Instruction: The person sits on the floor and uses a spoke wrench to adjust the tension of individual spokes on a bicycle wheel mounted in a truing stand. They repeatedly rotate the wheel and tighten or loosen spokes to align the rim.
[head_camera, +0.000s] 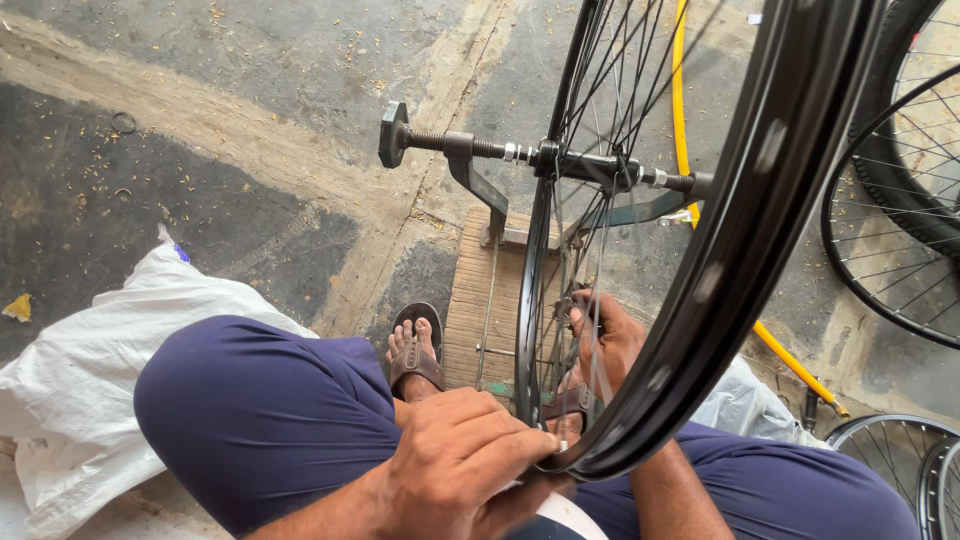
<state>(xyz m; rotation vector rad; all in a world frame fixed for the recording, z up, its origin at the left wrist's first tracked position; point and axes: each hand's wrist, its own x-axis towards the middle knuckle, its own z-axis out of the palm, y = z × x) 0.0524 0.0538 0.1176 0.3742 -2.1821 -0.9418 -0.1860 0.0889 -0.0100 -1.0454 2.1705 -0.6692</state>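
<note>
Two hands at one wheel (700, 250), mounted upright on a truing stand (480, 190), centre to right of frame. Left hand (455, 470) pinches the rim's lowest point, bottom centre. Right hand (605, 340), just above among the spokes (600, 120), curls half-closed; its grasp cannot be told.

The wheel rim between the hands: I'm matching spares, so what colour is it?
Glossy black rim, seen clearly in the head view.

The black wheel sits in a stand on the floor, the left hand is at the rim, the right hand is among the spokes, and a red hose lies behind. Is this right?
Not quite: the head view shows the hose is yellow, not red. The rest holds: the black wheel sits in the stand, the left hand is at the rim, and the right hand is among the spokes.
</note>
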